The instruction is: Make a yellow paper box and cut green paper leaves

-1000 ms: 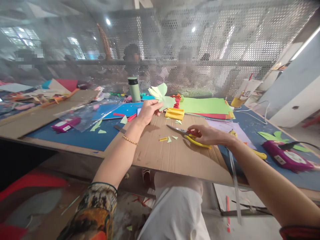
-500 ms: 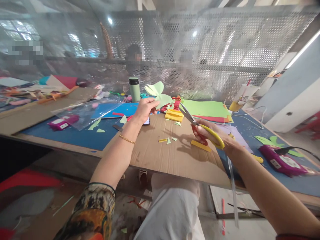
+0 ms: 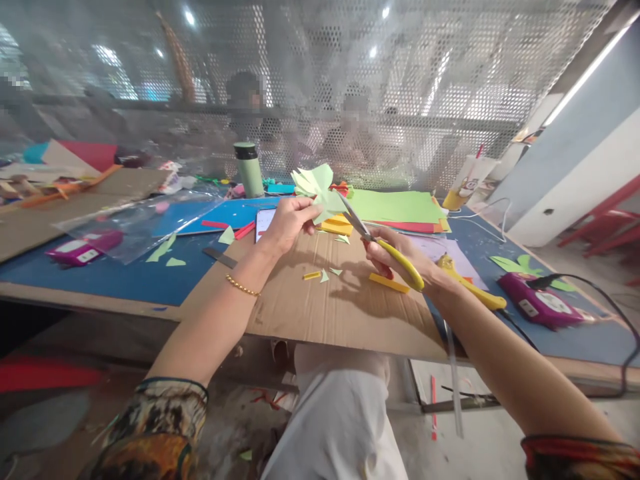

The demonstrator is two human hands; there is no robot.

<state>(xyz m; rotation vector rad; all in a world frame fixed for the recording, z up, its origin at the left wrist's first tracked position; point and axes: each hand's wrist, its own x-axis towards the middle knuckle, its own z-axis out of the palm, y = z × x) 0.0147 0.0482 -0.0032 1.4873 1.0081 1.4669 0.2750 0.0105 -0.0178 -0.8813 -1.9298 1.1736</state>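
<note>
My left hand [image 3: 295, 219] pinches a light green paper cut-out [image 3: 325, 190] with several petal-like lobes, held up above the cardboard. My right hand [image 3: 395, 252] is wrapped round the handles of a pair of scissors [image 3: 357, 217] with yellow and red grips. The blades point up and left, their tips at the right edge of the green paper; whether they touch it I cannot tell. Folded yellow paper [image 3: 336, 224] lies behind my hands. Small green scraps [image 3: 325, 275] and a yellow strip [image 3: 389, 283] rest on the cardboard sheet [image 3: 300, 317] below.
A green flask [image 3: 249, 170] stands at the back beside a blue folder [image 3: 200, 217]. Green paper sheets [image 3: 393, 205] lie behind the scissors. To the right are a yellow glue gun [image 3: 470, 283], a purple power socket [image 3: 540, 300] with a black cable, and a drink cup [image 3: 465, 181].
The scissors have moved closer to the green paper, and their blades have come nearer together. The view has shifted a little, showing the phone and glue gun more fully.
</note>
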